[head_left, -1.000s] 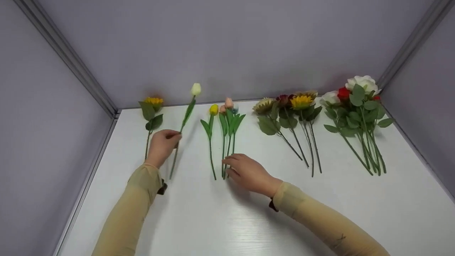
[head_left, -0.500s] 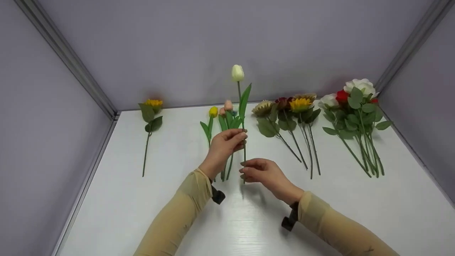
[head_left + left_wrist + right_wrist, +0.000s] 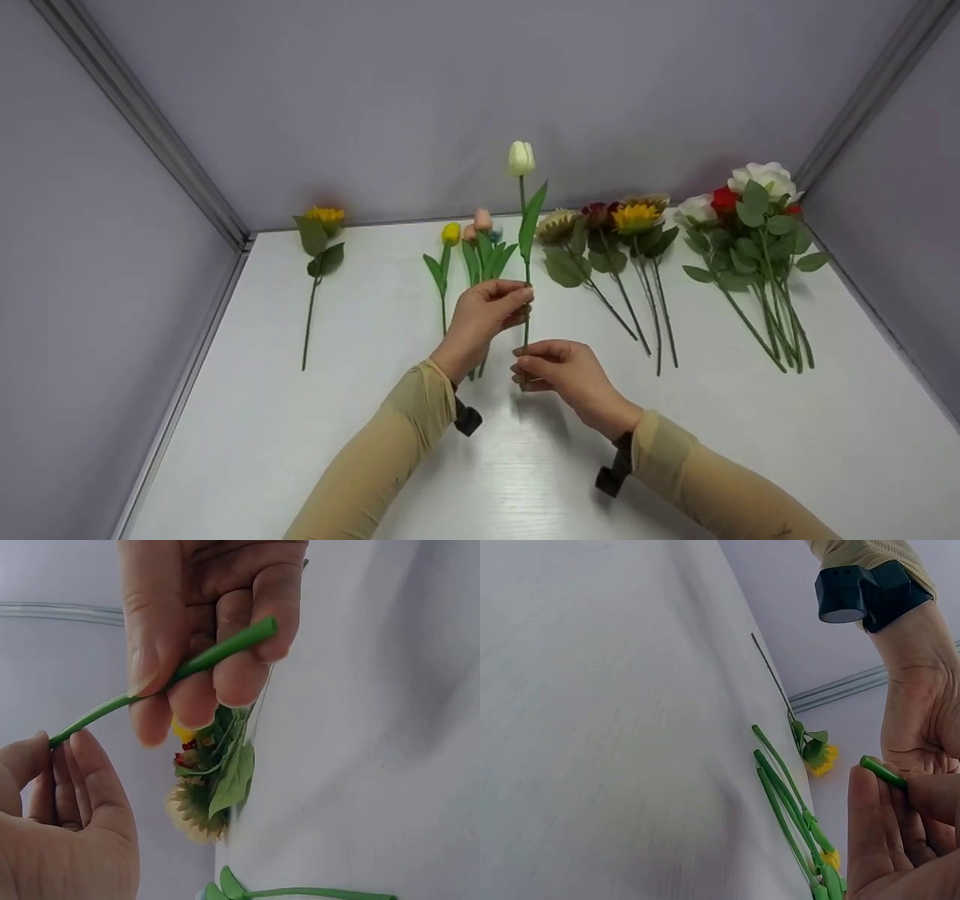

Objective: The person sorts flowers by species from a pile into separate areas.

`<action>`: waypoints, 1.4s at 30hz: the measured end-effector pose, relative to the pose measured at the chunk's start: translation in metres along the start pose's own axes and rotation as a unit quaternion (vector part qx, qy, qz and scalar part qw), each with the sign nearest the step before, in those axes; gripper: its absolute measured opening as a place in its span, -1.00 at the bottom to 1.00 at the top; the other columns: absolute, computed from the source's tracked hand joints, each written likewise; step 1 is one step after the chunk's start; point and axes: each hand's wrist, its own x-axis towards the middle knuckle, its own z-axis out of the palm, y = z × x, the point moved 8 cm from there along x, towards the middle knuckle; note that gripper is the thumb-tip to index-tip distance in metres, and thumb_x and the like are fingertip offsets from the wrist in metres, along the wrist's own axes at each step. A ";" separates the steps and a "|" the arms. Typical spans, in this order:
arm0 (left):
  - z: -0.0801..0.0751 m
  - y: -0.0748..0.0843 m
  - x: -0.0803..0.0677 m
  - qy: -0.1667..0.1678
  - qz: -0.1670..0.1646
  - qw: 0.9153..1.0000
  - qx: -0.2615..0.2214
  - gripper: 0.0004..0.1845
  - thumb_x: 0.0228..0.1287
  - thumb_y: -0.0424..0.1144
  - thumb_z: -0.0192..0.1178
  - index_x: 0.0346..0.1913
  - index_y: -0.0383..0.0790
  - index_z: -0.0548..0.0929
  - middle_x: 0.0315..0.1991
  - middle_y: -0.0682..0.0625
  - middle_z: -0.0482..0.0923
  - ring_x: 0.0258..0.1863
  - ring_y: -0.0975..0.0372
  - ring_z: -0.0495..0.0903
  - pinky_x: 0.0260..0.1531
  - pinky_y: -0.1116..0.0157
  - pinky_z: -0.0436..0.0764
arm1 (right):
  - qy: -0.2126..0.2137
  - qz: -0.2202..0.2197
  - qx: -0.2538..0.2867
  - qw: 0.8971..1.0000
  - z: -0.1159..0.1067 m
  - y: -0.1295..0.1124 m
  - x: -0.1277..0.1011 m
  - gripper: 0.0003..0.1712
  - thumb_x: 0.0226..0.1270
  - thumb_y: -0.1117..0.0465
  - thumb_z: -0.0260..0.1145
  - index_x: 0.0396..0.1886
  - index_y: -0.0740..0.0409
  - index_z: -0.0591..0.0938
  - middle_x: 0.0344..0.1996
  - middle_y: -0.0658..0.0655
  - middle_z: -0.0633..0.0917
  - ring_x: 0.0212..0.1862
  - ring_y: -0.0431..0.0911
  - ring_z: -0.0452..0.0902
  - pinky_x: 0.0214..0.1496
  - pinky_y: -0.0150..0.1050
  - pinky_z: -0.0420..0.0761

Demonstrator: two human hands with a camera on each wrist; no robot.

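Left hand (image 3: 484, 313) pinches tulip (image 3: 521, 159) mid-stem | right hand (image 3: 561, 367) pinches stem end | we judge it light, stiff-wired, top-heavy; grip stem, not bloom

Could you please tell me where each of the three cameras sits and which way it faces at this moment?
Head: worn on the head, looking forward and down at the white table; both sleeved arms show, left hand and right hand holding an upright white artificial tulip with a green stem.
Left wrist: beside the left hand, looking along its fingers pinching the stem.
Right wrist: low by the table, looking past the right hand at the stem end and the left wrist's black band.
Shared: all three show the tulip's stem.
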 end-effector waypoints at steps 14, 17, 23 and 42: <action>-0.026 0.004 0.004 0.023 0.002 0.995 0.093 -0.74 0.35 -0.22 0.40 -0.01 -0.29 0.73 -0.13 -0.15 0.68 -0.18 0.12 0.70 -0.09 0.21 0.73 | -0.030 -0.002 -0.047 0.998 0.016 0.005 0.008 -0.50 0.48 0.16 0.36 0.22 0.45 0.59 -0.02 0.28 0.74 -0.01 0.08 0.72 0.07 -0.08 0.71; -0.044 0.006 0.010 0.051 -0.003 0.992 0.119 -0.75 0.35 -0.22 0.40 -0.02 -0.28 0.74 -0.13 -0.14 0.69 -0.18 0.13 0.70 -0.11 0.23 0.73 | -0.034 -0.036 -0.134 0.990 0.017 -0.002 0.009 -0.46 0.53 0.06 0.31 0.30 0.34 0.56 0.11 0.21 0.70 0.10 0.02 0.67 0.16 -0.07 0.65; -0.088 -0.002 0.029 0.106 -0.021 0.978 0.178 -0.77 0.39 -0.28 0.34 0.00 -0.34 0.74 -0.15 -0.14 0.67 -0.22 0.15 0.67 -0.16 0.26 0.73 | -0.039 -0.160 -0.505 0.847 0.020 -0.020 0.013 -0.34 0.57 -0.10 0.22 0.46 0.18 0.46 0.38 0.19 0.51 0.42 0.10 0.38 0.44 0.03 0.39; -0.110 -0.032 0.050 0.140 -0.067 0.928 0.340 -0.82 0.41 -0.31 0.28 -0.09 -0.34 0.79 -0.27 -0.11 0.71 -0.33 0.16 0.64 -0.28 0.23 0.66 | -0.087 -0.207 -0.713 0.664 0.034 -0.010 0.025 -0.19 0.58 -0.22 0.11 0.58 0.18 0.29 0.55 0.27 0.26 0.58 0.20 0.02 0.58 0.07 0.09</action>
